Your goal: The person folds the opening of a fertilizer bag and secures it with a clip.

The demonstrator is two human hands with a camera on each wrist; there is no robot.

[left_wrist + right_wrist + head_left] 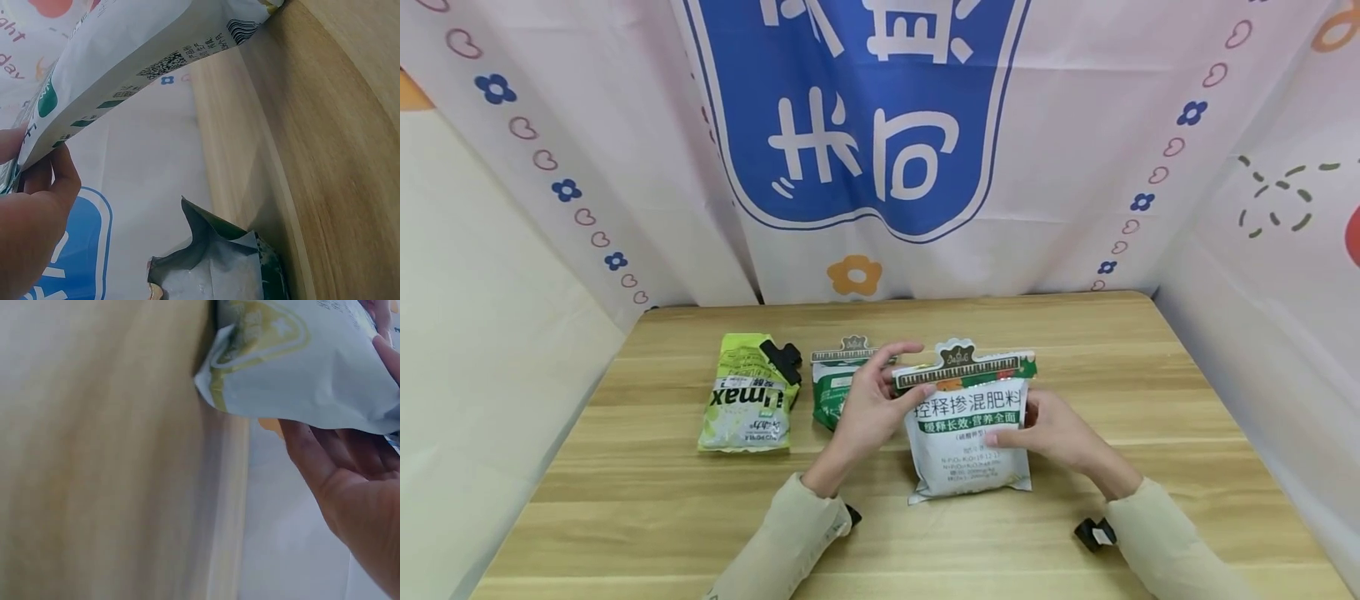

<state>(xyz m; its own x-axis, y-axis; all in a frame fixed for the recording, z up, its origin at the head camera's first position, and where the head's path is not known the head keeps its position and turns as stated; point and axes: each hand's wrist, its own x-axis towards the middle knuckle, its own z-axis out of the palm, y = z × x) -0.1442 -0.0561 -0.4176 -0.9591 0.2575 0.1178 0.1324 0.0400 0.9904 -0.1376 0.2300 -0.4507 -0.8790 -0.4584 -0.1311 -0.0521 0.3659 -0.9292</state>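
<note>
A white fertilizer bag (970, 450) with green and black print stands upright on the table, a long sealing clip (958, 363) across its top. At its upper left corner, the left hand (876, 400) pinches the bag's top between thumb and fingers; the left wrist view shows this hand (44, 194) from the bag's side. The right hand (1063, 433) grips the right side, thumb on the front and fingers behind. In the right wrist view, fingers of this hand (350, 469) lie against the bag's back (312, 369).
A green bag (831, 392) with a similar clip (853, 346) stands just behind the left hand. Farther left lies a yellow-green bag (748, 408) with a black clip (784, 360) on its upper corner. Fabric backdrop (1075, 208) rises behind the wooden table (647, 500).
</note>
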